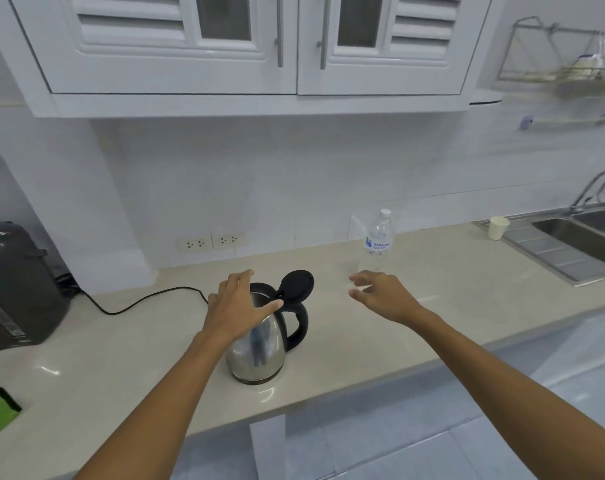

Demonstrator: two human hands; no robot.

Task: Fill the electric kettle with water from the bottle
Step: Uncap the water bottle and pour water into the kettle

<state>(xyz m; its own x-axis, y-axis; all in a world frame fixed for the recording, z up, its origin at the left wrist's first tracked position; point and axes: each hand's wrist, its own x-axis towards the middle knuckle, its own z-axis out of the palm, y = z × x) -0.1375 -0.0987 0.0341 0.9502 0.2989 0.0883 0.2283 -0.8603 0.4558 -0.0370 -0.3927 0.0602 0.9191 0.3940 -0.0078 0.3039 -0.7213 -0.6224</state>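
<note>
A steel electric kettle [259, 351] with a black handle stands on the beige counter [346, 358], its black lid [296, 284] flipped up and open. My left hand [237, 308] rests over the kettle's top with fingers spread, holding nothing. A clear plastic water bottle [378, 241] with a white cap stands upright behind and to the right, near the wall. My right hand [380, 296] hovers open just in front of the bottle, apart from it.
A black appliance [15, 285] sits at the left with a black cord [145, 299] running along the counter. Wall sockets [211, 241] lie behind the kettle. A paper cup [498, 227] and steel sink [585, 237] are at the right. Cabinets hang overhead.
</note>
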